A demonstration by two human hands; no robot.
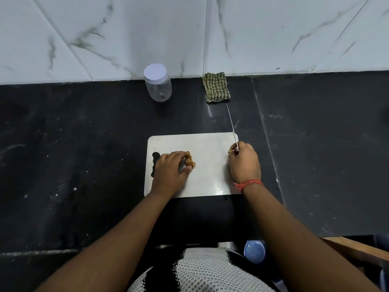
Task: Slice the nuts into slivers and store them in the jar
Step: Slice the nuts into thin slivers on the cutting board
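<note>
Your left hand (170,167) is pinching the brown nuts (190,161) on the white rectangular cutting board (210,175), your right hand (244,161) is gripping the thin-bladed knife (231,127), while the lidded clear plastic jar (157,85) is standing far behind.

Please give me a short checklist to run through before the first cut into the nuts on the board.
1. Small pile of brown nuts gathered on the white rectangular cutting board: ok, under the left hand.
2. Thin-bladed knife gripped in the right hand: ok, blade pointing away towards the wall.
3. Blade over the nuts: not ok, it sits at the board's far right corner, apart from the pile.
4. Left fingers clear of the cutting line: cannot tell, they curl around the pile.
5. Clear plastic jar with white lid ready: not ok, lid on.
6. Loose nut by the right hand: cannot tell.
</note>
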